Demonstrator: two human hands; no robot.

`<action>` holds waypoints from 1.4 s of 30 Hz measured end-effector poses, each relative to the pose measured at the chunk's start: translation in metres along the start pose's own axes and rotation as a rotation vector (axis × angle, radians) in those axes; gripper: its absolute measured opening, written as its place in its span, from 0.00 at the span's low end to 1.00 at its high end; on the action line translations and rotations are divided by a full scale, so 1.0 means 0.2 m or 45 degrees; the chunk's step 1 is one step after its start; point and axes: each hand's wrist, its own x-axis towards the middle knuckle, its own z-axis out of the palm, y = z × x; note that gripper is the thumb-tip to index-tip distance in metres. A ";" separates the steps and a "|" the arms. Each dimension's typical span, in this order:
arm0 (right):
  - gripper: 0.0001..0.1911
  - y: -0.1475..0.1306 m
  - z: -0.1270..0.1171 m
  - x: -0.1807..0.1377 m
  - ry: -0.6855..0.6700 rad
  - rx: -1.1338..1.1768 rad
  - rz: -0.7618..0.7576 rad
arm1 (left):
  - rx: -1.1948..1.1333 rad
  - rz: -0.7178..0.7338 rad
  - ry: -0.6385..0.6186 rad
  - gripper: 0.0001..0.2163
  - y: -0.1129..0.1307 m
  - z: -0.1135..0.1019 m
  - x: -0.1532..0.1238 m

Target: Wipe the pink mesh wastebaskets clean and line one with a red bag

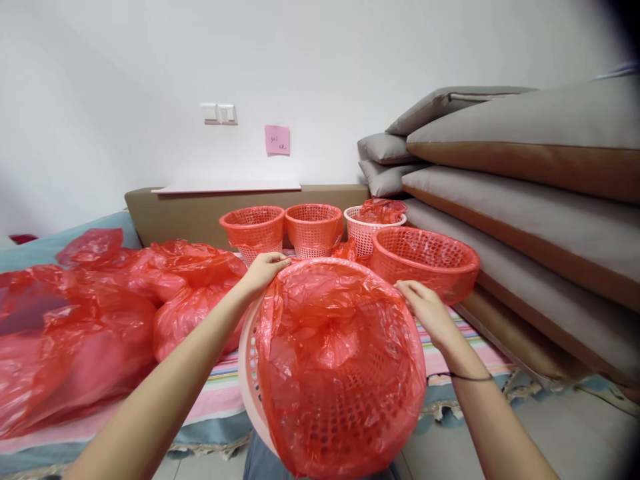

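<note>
Behind everything the white wall (320, 60) is rising, and on my right a stack of grey cushions (525, 130) with brown undersides is leaning in over the scene. A striped cloth (215, 393) is spreading across the surface in front of me, and a heap of red plastic bags (100, 340) is sprawling over it on my left. Right before me, the pink basket (247, 360) is tilting its mouth toward me above my denim-covered lap. The red bag (345, 373) is lining it, wrapping over the right side of the rim — but on the left its edge is cutting across, leaving a strip of pink lattice bare. A brown backrest (200, 217) is running along the wall, and just beyond my basket the wide red basket (425, 273) is sitting to the right. Two red-lined baskets (315, 240) and a paler basket (365, 233) holding crumpled film are standing farther back in a row. My left hand (267, 270) is pinching the bag's edge at the far left of the rim; my right hand (425, 310) is pinching film against the rim at the right — how firmly, I cannot tell. Smaller still, a switch plate (219, 114) and a pink note (277, 140) are showing on the wall, and a thin dark band (467, 377) is circling my right wrist.
</note>
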 end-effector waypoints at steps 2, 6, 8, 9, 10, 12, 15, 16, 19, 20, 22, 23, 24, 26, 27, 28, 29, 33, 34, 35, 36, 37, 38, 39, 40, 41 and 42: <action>0.26 -0.03 -0.01 -0.07 0.180 0.032 -0.058 | -0.048 -0.044 0.016 0.20 -0.01 0.00 0.00; 0.27 -0.05 0.06 -0.21 0.251 -0.275 -0.359 | -0.142 -0.147 0.002 0.18 -0.02 -0.01 -0.02; 0.29 -0.02 0.11 -0.23 0.215 -0.510 -0.502 | -0.180 -0.212 -0.017 0.18 -0.01 -0.02 -0.03; 0.29 0.00 0.14 -0.23 0.209 -0.606 -0.554 | -0.190 -0.246 -0.023 0.17 0.00 -0.04 -0.04; 0.28 0.02 0.15 -0.23 0.214 -0.680 -0.590 | -0.193 -0.278 -0.027 0.17 0.00 -0.05 -0.05; 0.29 0.05 0.17 -0.22 0.223 -0.768 -0.619 | -0.187 -0.329 -0.027 0.17 0.02 -0.10 -0.08; 0.30 0.06 0.17 -0.21 0.235 -0.816 -0.636 | -0.179 -0.366 -0.010 0.19 0.04 -0.17 -0.13; 0.31 0.06 0.17 -0.21 0.243 -0.825 -0.637 | -0.172 -0.368 -0.002 0.21 0.05 -0.19 -0.15; 0.31 0.05 0.16 -0.22 0.266 -0.853 -0.618 | -0.088 -0.350 0.005 0.22 0.07 -0.23 -0.22; 0.31 0.05 0.16 -0.22 0.271 -0.861 -0.612 | -0.042 -0.335 0.007 0.21 0.08 -0.23 -0.25; 0.31 0.06 0.16 -0.22 0.283 -0.872 -0.615 | 0.046 -0.287 0.026 0.20 0.09 -0.24 -0.29; 0.31 0.06 0.16 -0.22 0.288 -0.876 -0.619 | 0.077 -0.250 0.039 0.20 0.09 -0.24 -0.31; 0.31 0.07 0.15 -0.21 0.288 -0.881 -0.622 | 0.099 -0.208 0.048 0.19 0.09 -0.25 -0.32; 0.30 0.07 0.15 -0.21 0.284 -0.895 -0.624 | 0.125 -0.109 0.034 0.17 0.08 -0.28 -0.32; 0.30 0.07 0.14 -0.21 0.279 -0.901 -0.625 | 0.139 -0.057 0.014 0.16 0.07 -0.29 -0.32; 0.30 0.07 0.14 -0.21 0.274 -0.905 -0.628 | 0.154 -0.015 -0.005 0.14 0.05 -0.31 -0.31; 0.30 0.07 0.15 -0.21 0.270 -0.905 -0.634 | 0.162 0.010 -0.024 0.13 0.03 -0.33 -0.29; 0.30 0.05 0.17 -0.22 0.249 -0.906 -0.664 | 0.098 -0.032 -0.079 0.13 -0.11 -0.34 -0.27; 0.30 0.04 0.18 -0.23 0.239 -0.909 -0.663 | 0.083 -0.046 -0.090 0.13 -0.14 -0.32 -0.28; 0.30 0.04 0.19 -0.23 0.229 -0.915 -0.657 | 0.074 -0.051 -0.098 0.14 -0.18 -0.29 -0.29; 0.30 0.03 0.20 -0.23 0.221 -0.925 -0.647 | 0.066 -0.048 -0.100 0.14 -0.20 -0.26 -0.30; 0.30 0.03 0.20 -0.23 0.217 -0.939 -0.634 | 0.054 -0.043 -0.099 0.14 -0.23 -0.23 -0.32; 0.31 0.03 0.21 -0.23 0.219 -0.954 -0.622 | 0.042 -0.039 -0.095 0.14 -0.24 -0.20 -0.33; 0.31 0.03 0.21 -0.22 0.224 -0.968 -0.612 | 0.033 -0.033 -0.083 0.14 -0.25 -0.18 -0.34; 0.31 0.03 0.21 -0.22 0.230 -0.980 -0.604 | 0.031 -0.024 -0.058 0.14 -0.25 -0.17 -0.34; 0.31 0.03 0.21 -0.21 0.235 -0.989 -0.600 | 0.036 -0.010 -0.017 0.15 -0.24 -0.17 -0.35; 0.31 0.03 0.21 -0.21 0.242 -1.002 -0.593 | 0.049 0.009 0.044 0.15 -0.23 -0.18 -0.35</action>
